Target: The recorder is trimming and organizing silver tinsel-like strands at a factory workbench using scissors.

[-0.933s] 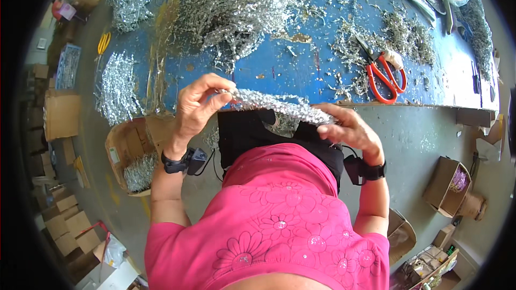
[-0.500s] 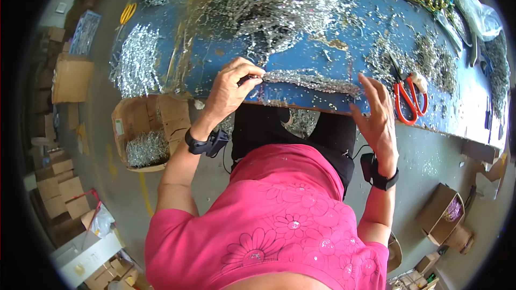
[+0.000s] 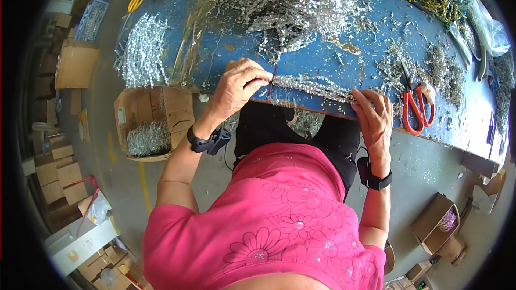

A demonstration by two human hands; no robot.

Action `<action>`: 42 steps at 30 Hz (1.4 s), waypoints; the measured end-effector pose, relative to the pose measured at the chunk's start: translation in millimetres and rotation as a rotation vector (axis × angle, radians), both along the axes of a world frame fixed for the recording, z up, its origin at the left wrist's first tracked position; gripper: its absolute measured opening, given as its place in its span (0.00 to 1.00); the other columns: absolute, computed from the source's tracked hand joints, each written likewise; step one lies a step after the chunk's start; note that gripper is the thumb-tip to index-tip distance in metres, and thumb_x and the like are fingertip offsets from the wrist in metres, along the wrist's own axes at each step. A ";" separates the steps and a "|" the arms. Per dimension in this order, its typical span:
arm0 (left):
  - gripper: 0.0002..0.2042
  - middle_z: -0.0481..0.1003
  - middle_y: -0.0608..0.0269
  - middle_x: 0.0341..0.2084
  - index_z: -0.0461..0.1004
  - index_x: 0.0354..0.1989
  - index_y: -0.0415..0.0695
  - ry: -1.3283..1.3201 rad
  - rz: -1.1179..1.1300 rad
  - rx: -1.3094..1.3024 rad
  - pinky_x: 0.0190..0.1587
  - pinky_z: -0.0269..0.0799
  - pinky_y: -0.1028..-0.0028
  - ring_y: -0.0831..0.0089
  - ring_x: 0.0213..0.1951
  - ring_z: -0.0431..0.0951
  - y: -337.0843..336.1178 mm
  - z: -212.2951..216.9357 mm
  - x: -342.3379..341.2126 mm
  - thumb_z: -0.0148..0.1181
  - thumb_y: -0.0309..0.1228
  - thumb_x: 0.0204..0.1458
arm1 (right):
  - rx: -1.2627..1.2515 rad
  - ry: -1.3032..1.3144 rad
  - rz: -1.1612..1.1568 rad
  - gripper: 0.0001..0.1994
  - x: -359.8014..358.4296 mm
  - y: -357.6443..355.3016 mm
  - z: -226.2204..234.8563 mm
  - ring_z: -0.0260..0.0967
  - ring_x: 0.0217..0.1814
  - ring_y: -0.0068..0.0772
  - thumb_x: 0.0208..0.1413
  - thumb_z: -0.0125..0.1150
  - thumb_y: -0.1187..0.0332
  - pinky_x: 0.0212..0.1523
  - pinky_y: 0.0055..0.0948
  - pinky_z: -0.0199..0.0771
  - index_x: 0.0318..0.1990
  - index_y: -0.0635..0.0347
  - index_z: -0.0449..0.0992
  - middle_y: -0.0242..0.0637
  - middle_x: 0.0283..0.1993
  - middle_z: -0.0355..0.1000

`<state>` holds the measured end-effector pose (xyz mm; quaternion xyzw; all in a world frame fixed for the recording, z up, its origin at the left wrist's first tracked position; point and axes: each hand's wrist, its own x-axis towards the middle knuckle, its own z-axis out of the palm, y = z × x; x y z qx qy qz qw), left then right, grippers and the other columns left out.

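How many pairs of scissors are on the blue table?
2: red-handled scissors lie by the near edge, just beyond the right hand; yellow-handled scissors lie at the far left corner. Others may be hidden under the silver tinsel heaps.

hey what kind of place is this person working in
Most likely a small craft workshop or factory floor. The blue worktable is heaped with silver glitter sprigs, red scissors lie at hand, and open cardboard boxes of the same sprigs stand on the concrete floor.
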<state>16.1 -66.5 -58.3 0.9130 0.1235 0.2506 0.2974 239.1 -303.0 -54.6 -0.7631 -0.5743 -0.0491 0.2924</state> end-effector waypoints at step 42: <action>0.06 0.72 0.65 0.27 0.69 0.36 0.43 0.160 -0.370 -0.394 0.31 0.66 0.74 0.73 0.26 0.71 -72.4 23.6 137.5 0.55 0.31 0.56 | 0.346 1.138 -0.093 0.16 42.4 -120.3 28.8 0.70 0.35 0.24 0.55 0.58 0.72 0.37 0.22 0.71 0.50 0.60 0.64 0.35 0.34 0.71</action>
